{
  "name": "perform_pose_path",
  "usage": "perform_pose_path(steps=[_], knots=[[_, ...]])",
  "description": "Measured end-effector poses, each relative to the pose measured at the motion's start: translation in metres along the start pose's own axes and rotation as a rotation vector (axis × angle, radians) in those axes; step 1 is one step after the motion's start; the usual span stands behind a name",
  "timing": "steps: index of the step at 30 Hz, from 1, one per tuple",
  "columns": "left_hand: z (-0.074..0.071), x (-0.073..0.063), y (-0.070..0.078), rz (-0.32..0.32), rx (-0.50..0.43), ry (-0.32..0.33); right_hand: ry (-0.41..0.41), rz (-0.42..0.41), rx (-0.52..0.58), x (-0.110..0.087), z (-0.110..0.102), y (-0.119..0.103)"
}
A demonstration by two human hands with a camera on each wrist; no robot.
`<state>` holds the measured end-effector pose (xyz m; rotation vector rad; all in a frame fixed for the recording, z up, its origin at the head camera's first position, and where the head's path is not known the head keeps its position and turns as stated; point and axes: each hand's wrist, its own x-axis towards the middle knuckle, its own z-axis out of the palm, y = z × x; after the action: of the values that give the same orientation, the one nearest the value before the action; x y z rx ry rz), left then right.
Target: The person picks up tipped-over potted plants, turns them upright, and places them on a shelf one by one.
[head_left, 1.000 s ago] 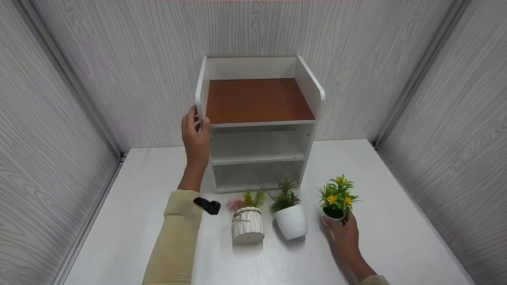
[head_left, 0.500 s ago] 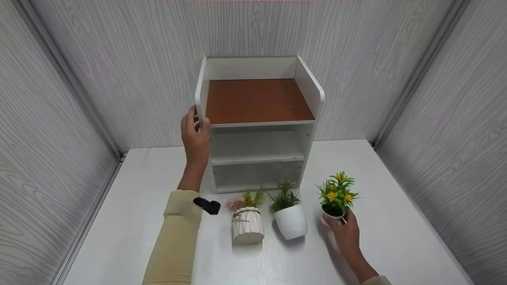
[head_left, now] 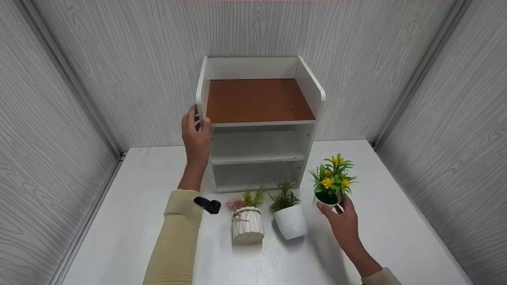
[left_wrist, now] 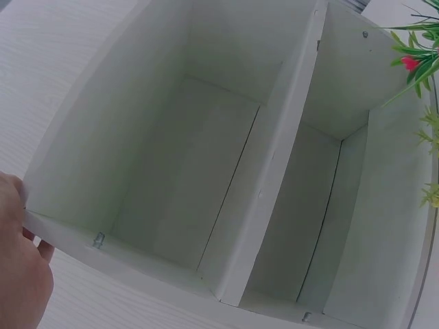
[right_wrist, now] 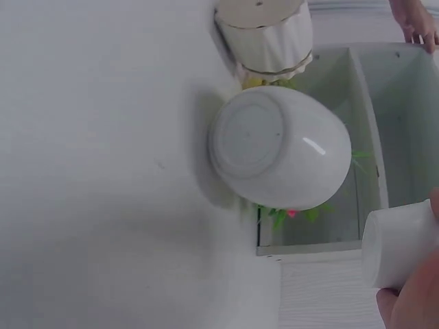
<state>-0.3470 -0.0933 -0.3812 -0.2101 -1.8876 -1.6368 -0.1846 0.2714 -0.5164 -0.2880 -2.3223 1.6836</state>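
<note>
My left hand (head_left: 196, 138) grips the front edge of the left side panel on a small white shelf unit (head_left: 261, 101) with a brown top. In the left wrist view, part of that hand (left_wrist: 20, 274) shows at the panel's edge. My right hand (head_left: 345, 221) holds a small white pot of yellow flowers (head_left: 332, 178) by its rim and side, right of the shelf. From the right wrist, the bottom of this white pot (right_wrist: 394, 247) shows, raised above the table, with fingers around it.
On the table in front of the shelf, a ribbed cream pot (head_left: 248, 226) with pink flowers and a smooth white pot (head_left: 292, 223) with reddish-green leaves lie on their sides. Grey wood-grain walls (head_left: 253, 27) enclose the table (head_left: 138, 198) on three sides.
My right hand has lifted the yellow-flower pot off the table and shifted it slightly left and toward the shelf. The left hand and the other two pots stay put.
</note>
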Motion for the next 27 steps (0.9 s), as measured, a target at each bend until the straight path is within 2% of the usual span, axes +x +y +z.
perform_pose_path(steps=[11,21,27], knots=[[0.0,0.006,-0.02,0.033,-0.004,-0.007,-0.027,-0.154,0.037,0.003,0.005,-0.048],[0.003,0.005,-0.012,-0.004,-0.007,0.004,-0.032,-0.248,0.058,0.02,0.007,-0.083],[0.002,0.005,-0.012,0.005,-0.003,0.022,-0.029,-0.273,0.08,0.03,0.008,-0.104]])
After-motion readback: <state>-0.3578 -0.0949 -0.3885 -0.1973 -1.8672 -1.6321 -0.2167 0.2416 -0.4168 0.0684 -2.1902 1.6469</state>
